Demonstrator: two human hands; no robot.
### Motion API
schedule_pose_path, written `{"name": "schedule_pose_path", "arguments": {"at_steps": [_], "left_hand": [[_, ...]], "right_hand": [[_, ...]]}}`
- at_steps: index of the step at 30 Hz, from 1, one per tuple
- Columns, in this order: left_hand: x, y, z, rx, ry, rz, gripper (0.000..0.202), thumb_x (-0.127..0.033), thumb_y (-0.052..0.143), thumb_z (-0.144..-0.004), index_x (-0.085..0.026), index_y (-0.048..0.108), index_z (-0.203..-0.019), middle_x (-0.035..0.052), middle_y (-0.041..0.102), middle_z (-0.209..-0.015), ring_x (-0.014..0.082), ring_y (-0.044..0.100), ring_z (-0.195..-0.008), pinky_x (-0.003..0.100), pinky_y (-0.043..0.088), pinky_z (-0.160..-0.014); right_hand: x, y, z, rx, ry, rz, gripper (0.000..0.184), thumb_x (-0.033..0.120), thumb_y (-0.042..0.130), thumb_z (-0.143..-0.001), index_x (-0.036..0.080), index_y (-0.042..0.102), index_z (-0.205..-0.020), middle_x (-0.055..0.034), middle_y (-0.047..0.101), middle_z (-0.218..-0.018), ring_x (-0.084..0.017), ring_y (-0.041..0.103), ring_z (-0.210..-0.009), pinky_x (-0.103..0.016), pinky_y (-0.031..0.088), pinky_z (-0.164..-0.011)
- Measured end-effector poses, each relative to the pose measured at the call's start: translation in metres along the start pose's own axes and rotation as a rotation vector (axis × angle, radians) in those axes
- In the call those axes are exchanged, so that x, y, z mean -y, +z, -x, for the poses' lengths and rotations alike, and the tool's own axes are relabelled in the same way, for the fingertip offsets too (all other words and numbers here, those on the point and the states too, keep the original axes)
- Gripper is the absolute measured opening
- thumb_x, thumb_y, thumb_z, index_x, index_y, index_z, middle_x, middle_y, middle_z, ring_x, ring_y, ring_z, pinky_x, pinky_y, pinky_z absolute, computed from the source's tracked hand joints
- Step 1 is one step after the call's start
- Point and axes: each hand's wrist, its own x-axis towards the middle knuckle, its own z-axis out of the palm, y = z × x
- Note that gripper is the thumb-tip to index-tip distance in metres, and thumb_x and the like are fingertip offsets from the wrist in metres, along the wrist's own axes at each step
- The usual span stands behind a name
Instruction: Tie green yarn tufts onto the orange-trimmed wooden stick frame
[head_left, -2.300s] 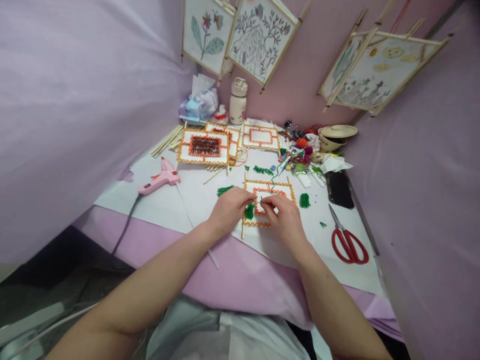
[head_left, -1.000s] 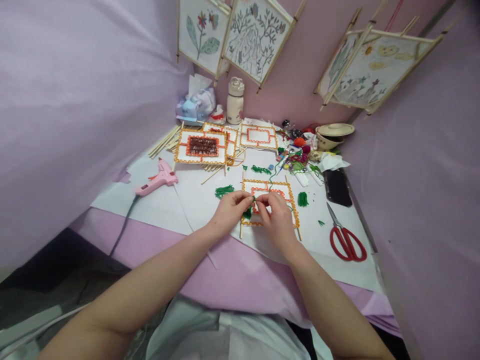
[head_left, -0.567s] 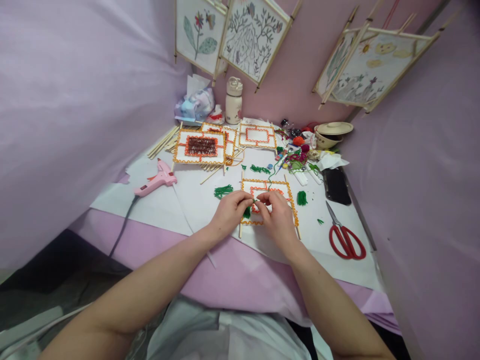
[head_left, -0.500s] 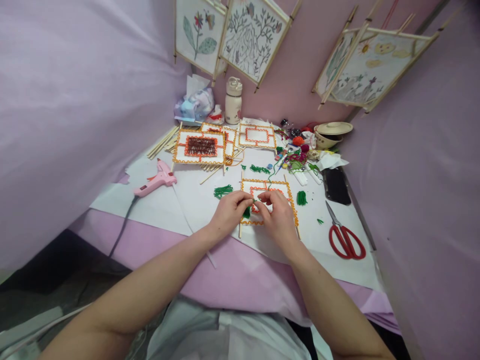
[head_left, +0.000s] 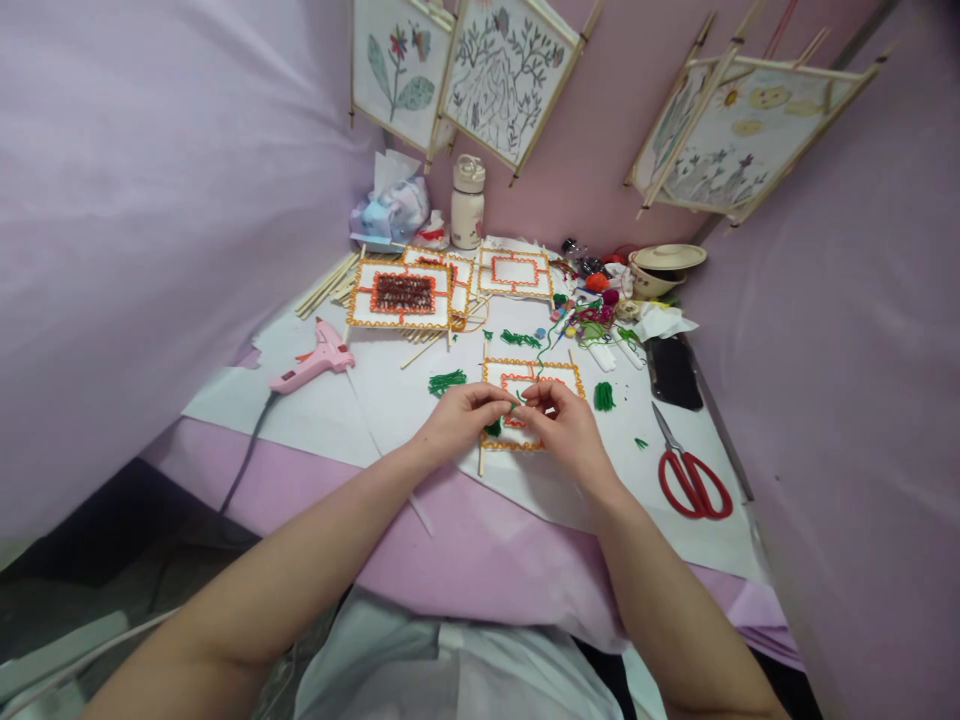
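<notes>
My left hand (head_left: 466, 420) and my right hand (head_left: 564, 422) meet above a stick frame (head_left: 571, 376) trimmed with orange and red yarn loops. Between my pinched fingertips is a small bit of green yarn (head_left: 514, 405), gripped from both sides. A green strand (head_left: 546, 350) runs from near my right fingers up toward the yarn pile. Under my left fingers, dark green yarn (head_left: 493, 427) lies on the frame. Bundles of cut green yarn lie around it: one left (head_left: 448, 382), one behind (head_left: 520, 339), one right (head_left: 604, 396). My hands hide much of the frame's centre.
Red-handled scissors (head_left: 688, 470) and a black phone (head_left: 673, 371) lie at right. A pink glue gun (head_left: 315, 360) with a cord is at left. Behind are similar frames (head_left: 401, 295), a bottle (head_left: 468, 205), a tissue pack (head_left: 390, 205) and a lidded bowl (head_left: 664, 268).
My right hand has shifted slightly right and turned, its wrist a little further out. My fingertips still meet over the frame, and a short green end now shows between them.
</notes>
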Motion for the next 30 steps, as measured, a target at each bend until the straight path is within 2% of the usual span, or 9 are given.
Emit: {"name": "schedule_pose_path", "arguments": {"at_steps": [8, 12, 14, 19, 22, 25, 30], "left_hand": [[-0.004, -0.002, 0.003, 0.073, 0.036, 0.05, 0.015, -0.03, 0.064, -0.078, -0.016, 0.068, -0.083, 0.0016, 0.067, -0.079, 0.0121, 0.058, -0.073, 0.025, 0.045, -0.07], [-0.001, -0.001, 0.001, 0.008, 0.044, 0.001, 0.016, -0.032, 0.062, -0.079, -0.016, 0.065, -0.083, 0.0008, 0.064, -0.076, 0.0117, 0.058, -0.07, 0.025, 0.045, -0.068], [0.002, 0.0, -0.001, -0.048, 0.049, -0.028, 0.016, -0.032, 0.062, -0.08, -0.016, 0.063, -0.083, 0.0007, 0.062, -0.075, 0.0115, 0.056, -0.067, 0.025, 0.045, -0.065], [0.008, 0.003, -0.002, -0.125, 0.127, -0.142, 0.016, -0.031, 0.059, -0.082, -0.016, 0.063, -0.082, 0.0017, 0.063, -0.077, 0.0123, 0.056, -0.068, 0.025, 0.044, -0.064], [0.01, 0.005, 0.0, -0.154, 0.189, -0.236, 0.014, -0.029, 0.057, -0.083, -0.017, 0.063, -0.081, 0.0024, 0.065, -0.079, 0.0136, 0.057, -0.072, 0.025, 0.044, -0.066], [0.011, 0.007, 0.001, -0.148, 0.21, -0.265, 0.013, -0.028, 0.057, -0.083, -0.017, 0.063, -0.081, 0.0027, 0.065, -0.081, 0.0145, 0.058, -0.075, 0.026, 0.044, -0.069], [0.007, 0.008, 0.001, -0.062, 0.131, -0.114, 0.017, -0.032, 0.056, -0.084, -0.017, 0.063, -0.082, 0.0017, 0.063, -0.079, 0.0136, 0.056, -0.074, 0.026, 0.044, -0.069]], "right_hand": [[0.002, -0.004, 0.0, 0.095, 0.088, -0.101, 0.029, 0.037, 0.072, -0.07, 0.019, 0.061, -0.088, 0.0002, 0.06, -0.074, -0.013, 0.052, -0.061, -0.026, 0.043, -0.054], [0.005, -0.004, 0.001, 0.044, 0.062, -0.085, 0.025, 0.037, 0.071, -0.072, 0.019, 0.061, -0.087, 0.0004, 0.06, -0.073, -0.013, 0.053, -0.061, -0.027, 0.043, -0.054], [0.007, -0.003, 0.002, -0.011, 0.0, -0.033, 0.021, 0.036, 0.069, -0.075, 0.019, 0.062, -0.086, -0.0006, 0.062, -0.074, -0.014, 0.054, -0.063, -0.028, 0.044, -0.057], [0.012, 0.003, 0.007, -0.106, -0.262, 0.188, 0.007, 0.026, 0.062, -0.081, 0.02, 0.064, -0.081, -0.0019, 0.064, -0.079, -0.016, 0.054, -0.071, -0.03, 0.043, -0.068], [0.012, 0.005, 0.008, -0.118, -0.319, 0.241, 0.006, 0.023, 0.061, -0.081, 0.02, 0.064, -0.078, -0.0011, 0.064, -0.077, -0.016, 0.053, -0.071, -0.031, 0.042, -0.071], [0.009, 0.006, 0.008, -0.113, -0.296, 0.249, 0.007, 0.021, 0.059, -0.081, 0.02, 0.063, -0.075, -0.0005, 0.064, -0.075, -0.015, 0.054, -0.071, -0.03, 0.042, -0.07], [0.005, 0.006, 0.006, -0.061, -0.188, 0.186, 0.008, 0.022, 0.056, -0.081, 0.019, 0.059, -0.074, -0.0007, 0.062, -0.074, -0.015, 0.054, -0.069, -0.028, 0.041, -0.065]]}}
